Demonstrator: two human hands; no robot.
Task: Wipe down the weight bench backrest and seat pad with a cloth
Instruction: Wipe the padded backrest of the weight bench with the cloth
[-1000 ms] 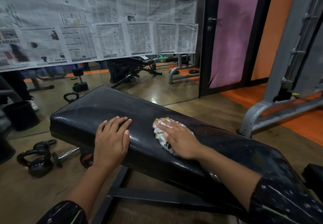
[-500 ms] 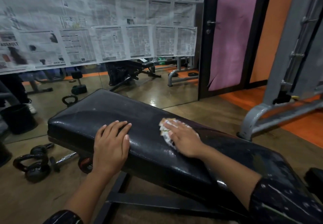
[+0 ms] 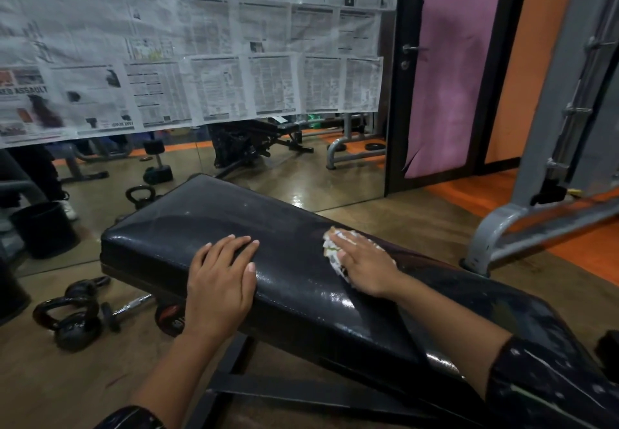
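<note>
Right hand (image 3: pixel 366 266) presses a cloth (image 3: pixel 331 251) flat-fingered on the black bench pad (image 3: pixel 301 294); left hand (image 3: pixel 219 281) rests nearby, fingers extended, holding nothing.

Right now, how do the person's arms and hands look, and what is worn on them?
Both forearms are bare. The left hand and right hand wear no gloves, and no rings or watch can be seen. Dark sleeves with pale speckles and streaks end near the elbows.
</note>
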